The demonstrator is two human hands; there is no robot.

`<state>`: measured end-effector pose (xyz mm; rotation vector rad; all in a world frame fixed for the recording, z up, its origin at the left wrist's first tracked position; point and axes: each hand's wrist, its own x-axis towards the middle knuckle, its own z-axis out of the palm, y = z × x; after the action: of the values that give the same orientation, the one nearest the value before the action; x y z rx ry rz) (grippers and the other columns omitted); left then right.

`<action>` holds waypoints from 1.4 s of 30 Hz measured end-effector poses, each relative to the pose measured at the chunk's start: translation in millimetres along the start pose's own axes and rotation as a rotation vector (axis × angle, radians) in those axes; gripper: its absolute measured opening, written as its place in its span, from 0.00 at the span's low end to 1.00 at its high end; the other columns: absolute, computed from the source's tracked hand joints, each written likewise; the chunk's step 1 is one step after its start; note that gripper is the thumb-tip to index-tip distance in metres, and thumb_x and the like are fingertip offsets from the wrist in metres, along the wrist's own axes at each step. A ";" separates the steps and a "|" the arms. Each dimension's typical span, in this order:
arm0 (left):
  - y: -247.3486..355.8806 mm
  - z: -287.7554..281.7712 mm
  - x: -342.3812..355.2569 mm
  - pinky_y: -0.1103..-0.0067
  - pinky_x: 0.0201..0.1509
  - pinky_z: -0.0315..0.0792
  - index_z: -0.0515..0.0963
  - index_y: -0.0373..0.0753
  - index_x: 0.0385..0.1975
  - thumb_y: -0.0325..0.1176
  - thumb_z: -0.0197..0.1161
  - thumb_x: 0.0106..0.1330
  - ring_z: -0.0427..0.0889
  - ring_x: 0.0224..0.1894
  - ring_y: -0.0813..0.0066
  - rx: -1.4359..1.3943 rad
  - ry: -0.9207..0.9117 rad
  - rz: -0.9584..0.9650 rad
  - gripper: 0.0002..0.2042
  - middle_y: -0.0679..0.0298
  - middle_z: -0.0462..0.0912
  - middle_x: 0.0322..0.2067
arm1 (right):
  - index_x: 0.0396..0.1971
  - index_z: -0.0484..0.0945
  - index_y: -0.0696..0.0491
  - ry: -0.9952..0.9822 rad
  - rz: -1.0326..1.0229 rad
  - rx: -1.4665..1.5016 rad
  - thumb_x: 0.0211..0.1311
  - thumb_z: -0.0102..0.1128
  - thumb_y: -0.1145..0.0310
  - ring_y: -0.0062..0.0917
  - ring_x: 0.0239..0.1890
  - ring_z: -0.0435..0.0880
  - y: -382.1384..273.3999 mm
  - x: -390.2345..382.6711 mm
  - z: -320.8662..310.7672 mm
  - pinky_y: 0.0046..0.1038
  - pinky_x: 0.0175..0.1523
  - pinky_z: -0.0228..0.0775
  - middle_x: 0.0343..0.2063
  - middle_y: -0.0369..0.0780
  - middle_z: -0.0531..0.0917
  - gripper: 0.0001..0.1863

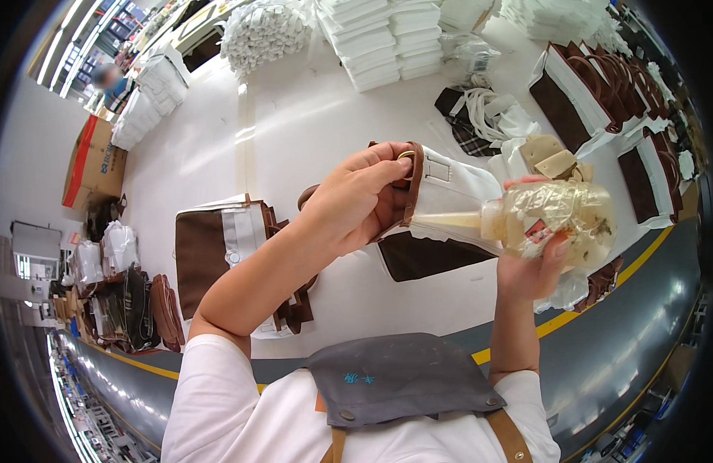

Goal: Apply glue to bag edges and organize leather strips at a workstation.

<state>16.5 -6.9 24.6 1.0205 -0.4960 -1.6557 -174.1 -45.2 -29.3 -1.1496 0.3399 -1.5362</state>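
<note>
My left hand [355, 197] is closed on the brown-edged rim of a white fabric bag [457, 189], its thumb and fingers by a brass-coloured ring. The bag is raised above the table, and a stitched rectangle shows on its white face. My right hand [530, 272] grips a translucent yellowish squeeze bottle [565, 220] wrapped in clear film. The bottle lies on its side, its long tapered nozzle pointing left. The nozzle tip meets the bag's brown edge just below my left fingers; whether anything is flowing out is too small to tell.
Brown-and-white bags lie on the white table [295, 116]: a left stack [210, 251] and rows [584, 96] at right. White fabric stacks [364, 42] stand along the back. Plaid cloth with white straps [480, 116] lies beyond the bottle. A cardboard box [94, 166] is at far left.
</note>
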 end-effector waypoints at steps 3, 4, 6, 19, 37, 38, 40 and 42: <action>1.1 1.3 6.1 0.81 0.31 0.71 0.65 0.34 0.42 0.29 0.44 0.62 0.76 0.29 0.77 0.002 -0.032 -0.012 0.10 0.61 0.74 0.31 | 0.51 0.52 0.61 0.089 -0.030 0.030 0.49 0.51 0.55 0.38 0.44 0.70 2.9 7.2 -0.5 0.39 0.49 0.64 0.41 0.53 0.67 0.34; 1.6 2.6 7.7 0.81 0.31 0.71 0.65 0.34 0.42 0.28 0.44 0.62 0.76 0.29 0.77 0.001 -0.036 -0.015 0.11 0.61 0.74 0.31 | 0.51 0.54 0.60 0.065 -0.047 0.002 0.51 0.49 0.53 0.40 0.44 0.70 4.0 8.9 -1.3 0.38 0.50 0.61 0.42 0.52 0.67 0.33; 2.8 5.2 10.7 0.82 0.31 0.71 0.65 0.34 0.43 0.28 0.44 0.62 0.76 0.29 0.77 0.001 -0.039 -0.017 0.11 0.61 0.74 0.31 | 0.50 0.56 0.59 0.041 -0.063 -0.025 0.53 0.47 0.52 0.41 0.44 0.70 4.9 9.9 -4.8 0.37 0.51 0.59 0.43 0.51 0.66 0.31; 16.4 -16.1 30.1 0.80 0.39 0.69 0.65 0.30 0.45 0.33 0.48 0.62 0.75 0.36 0.74 0.276 -0.101 0.020 0.15 0.58 0.76 0.35 | 0.51 0.55 0.59 0.102 0.185 0.289 0.52 0.46 0.57 0.36 0.46 0.69 30.8 26.1 -30.1 0.40 0.53 0.59 0.42 0.50 0.68 0.30; -53.0 -46.9 147.4 0.77 0.39 0.67 0.69 0.37 0.45 0.34 0.61 0.51 0.71 0.36 0.66 1.447 0.038 0.766 0.21 0.57 0.71 0.32 | 0.46 0.66 0.55 0.366 0.192 0.492 0.56 0.46 0.58 0.37 0.44 0.70 60.1 22.6 -78.9 0.40 0.50 0.61 0.40 0.47 0.72 0.21; -50.9 -47.0 161.4 0.75 0.42 0.66 0.68 0.34 0.43 0.37 0.60 0.52 0.71 0.39 0.64 1.522 0.138 0.739 0.20 0.55 0.69 0.38 | 0.47 0.63 0.55 0.351 0.175 0.415 0.55 0.45 0.56 0.32 0.44 0.71 59.9 20.6 -84.4 0.41 0.52 0.60 0.40 0.43 0.73 0.23; -62.0 -59.0 193.0 0.75 0.42 0.66 0.68 0.33 0.42 0.37 0.60 0.52 0.71 0.38 0.64 1.560 0.130 0.636 0.20 0.55 0.70 0.39 | 0.47 0.63 0.55 0.342 0.159 0.434 0.55 0.45 0.56 0.32 0.44 0.71 57.4 18.4 -84.8 0.41 0.51 0.60 0.40 0.43 0.73 0.23; -68.5 -67.2 217.8 0.76 0.41 0.66 0.68 0.32 0.42 0.37 0.59 0.53 0.71 0.38 0.65 1.595 0.126 0.537 0.20 0.54 0.71 0.40 | 0.47 0.63 0.54 0.329 0.142 0.453 0.55 0.45 0.55 0.32 0.44 0.71 55.0 17.5 -84.1 0.40 0.51 0.61 0.40 0.44 0.72 0.23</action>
<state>20.7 -174.2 -144.7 1.7977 -1.9294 -0.4492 -206.8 -108.8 -102.0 -0.5105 0.2658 -1.5714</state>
